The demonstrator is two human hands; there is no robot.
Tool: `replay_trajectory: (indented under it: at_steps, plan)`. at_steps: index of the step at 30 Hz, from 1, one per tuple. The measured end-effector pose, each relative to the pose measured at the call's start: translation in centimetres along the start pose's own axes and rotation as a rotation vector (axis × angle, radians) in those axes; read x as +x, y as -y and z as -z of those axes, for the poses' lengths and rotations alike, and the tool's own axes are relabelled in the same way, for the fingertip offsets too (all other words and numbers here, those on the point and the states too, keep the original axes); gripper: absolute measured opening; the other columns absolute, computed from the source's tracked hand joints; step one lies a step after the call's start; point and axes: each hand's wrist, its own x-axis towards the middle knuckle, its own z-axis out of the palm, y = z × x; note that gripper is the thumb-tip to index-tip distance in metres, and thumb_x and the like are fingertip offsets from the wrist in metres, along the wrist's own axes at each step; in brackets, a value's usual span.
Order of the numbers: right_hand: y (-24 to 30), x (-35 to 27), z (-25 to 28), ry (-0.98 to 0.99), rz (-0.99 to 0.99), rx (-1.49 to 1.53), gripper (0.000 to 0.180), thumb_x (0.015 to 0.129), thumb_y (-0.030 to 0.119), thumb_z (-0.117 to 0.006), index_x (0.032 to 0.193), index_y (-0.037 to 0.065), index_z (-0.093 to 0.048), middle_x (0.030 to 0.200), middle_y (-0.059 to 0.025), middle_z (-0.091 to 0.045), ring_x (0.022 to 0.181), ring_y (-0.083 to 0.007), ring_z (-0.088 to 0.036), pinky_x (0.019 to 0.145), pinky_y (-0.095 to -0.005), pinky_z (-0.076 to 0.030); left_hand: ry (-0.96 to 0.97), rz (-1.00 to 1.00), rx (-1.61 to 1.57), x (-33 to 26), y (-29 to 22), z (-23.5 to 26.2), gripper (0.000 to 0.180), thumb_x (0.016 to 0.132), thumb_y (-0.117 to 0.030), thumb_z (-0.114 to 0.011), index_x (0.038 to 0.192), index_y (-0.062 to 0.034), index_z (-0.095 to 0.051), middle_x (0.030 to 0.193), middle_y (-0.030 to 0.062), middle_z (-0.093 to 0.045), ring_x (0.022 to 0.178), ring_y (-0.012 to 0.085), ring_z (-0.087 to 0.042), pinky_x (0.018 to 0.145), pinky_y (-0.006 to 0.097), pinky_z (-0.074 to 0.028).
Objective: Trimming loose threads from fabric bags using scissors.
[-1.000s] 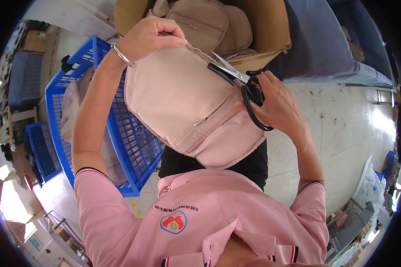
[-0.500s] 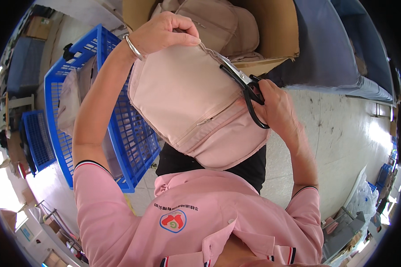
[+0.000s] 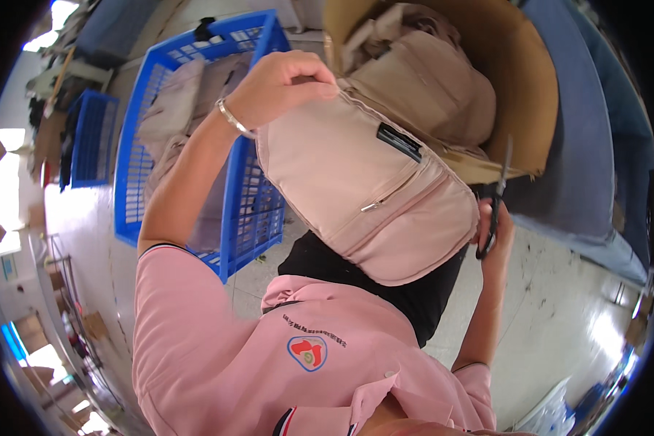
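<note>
A: Report the position of the beige bag (image 3: pixel 363 196).

B: It hung in front of the person's torso, suspended from the left hand (image 3: pixel 283 87), whose fingers were clenched on the bag's top edge. A zipper ran diagonally across its front panel.

A: And the right hand (image 3: pixel 495 236)?

B: It was positioned just beside the bag's right edge, fingers wrapped around the black handles of the scissors (image 3: pixel 495 203), blades pointing up.

A: Surroundings?

B: A cardboard box (image 3: pixel 523 94) holding more beige bags stood behind; a blue plastic crate (image 3: pixel 247 211) sat to the left.
</note>
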Motion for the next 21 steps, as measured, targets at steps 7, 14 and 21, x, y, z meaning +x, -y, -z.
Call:
replay_trajectory:
  at_steps: [7, 14, 21]
  plan:
    - [-4.0, -3.7, -1.2, -0.017, -0.162, -0.191, 0.044, 0.099, 0.044, -0.056, 0.092, 0.002, -0.061, 0.055, 0.0041, -0.040, 0.044, -0.0049, -0.043, 0.041, -0.0213, -0.034, -0.909, 0.123, -0.261, -14.4, 1.6, 13.0, 0.022, 0.087, -0.013, -0.069, 0.105, -0.0016, -0.071, 0.099, 0.0029, -0.070, 0.092, 0.0110, -0.063, 0.085, 0.023, -0.047]
    - [-8.2, -5.3, 0.2, -0.160, -0.183, -0.286, 0.035, 0.096, 0.033, -0.064, 0.076, 0.007, -0.053, 0.057, 0.0037, -0.042, 0.044, -0.0042, -0.041, 0.038, -0.0249, -0.031, -1.249, 0.184, -0.472, -22.1, 12.2, 25.3, 0.037, 0.093, -0.021, -0.066, 0.119, 0.0045, -0.064, 0.119, 0.0128, -0.066, 0.108, 0.0209, -0.063, 0.097, 0.034, -0.049]
    - [-11.1, -5.1, 0.1, -0.301, -0.242, -0.467, 0.041, 0.094, 0.034, -0.067, 0.079, -0.001, -0.052, 0.062, -0.0122, -0.043, 0.060, -0.0181, -0.037, 0.055, -0.0352, -0.037, -1.237, 0.427, 0.427, -14.9, 24.3, 21.2, 0.037, 0.086, -0.021, -0.072, 0.116, -0.0007, -0.069, 0.112, 0.0105, -0.070, 0.098, 0.0158, -0.065, 0.088, 0.030, -0.050]
